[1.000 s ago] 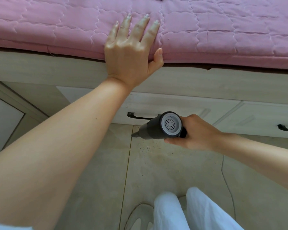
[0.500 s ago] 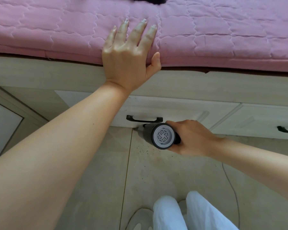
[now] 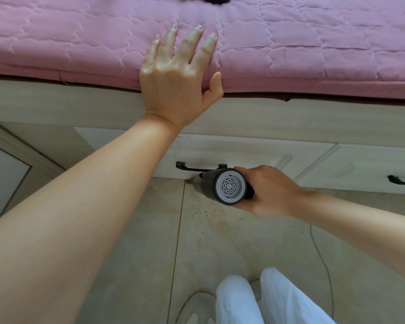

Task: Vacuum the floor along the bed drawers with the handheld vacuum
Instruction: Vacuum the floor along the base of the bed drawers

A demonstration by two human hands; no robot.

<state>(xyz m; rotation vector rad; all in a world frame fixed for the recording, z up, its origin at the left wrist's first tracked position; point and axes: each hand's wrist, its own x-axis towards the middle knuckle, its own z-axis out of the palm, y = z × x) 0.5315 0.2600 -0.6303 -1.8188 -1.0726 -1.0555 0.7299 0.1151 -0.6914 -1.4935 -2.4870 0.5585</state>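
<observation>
Head view: right hand (image 3: 270, 191) grips handheld vacuum (image 3: 222, 186) by drawer handle (image 3: 197, 168); left hand (image 3: 178, 76), fingers spread, rests on pink quilt (image 3: 313, 43)

Floor tiles (image 3: 232, 249) in front of the drawers lie open btwn the drawer fronts and the person's white-trousered legs (image 3: 267, 300), w/ dark crumbs (image 3: 202, 210) scattered in the middle. Handheld vacuum (image 3: 227, 186) in right hand (image 3: 270, 191) sits low, nozzle at the foot of the drawer front (image 3: 220, 157), just under its black handle (image 3: 200, 167), which juts out. Left forearm (image 3: 80, 218) crosses the left side; left hand (image 3: 178, 76) flat on pink quilt (image 3: 313, 43). Thin cable (image 3: 323, 260) trails on floor at right. 2nd drawer handle (image 3: 402, 181) far right
</observation>
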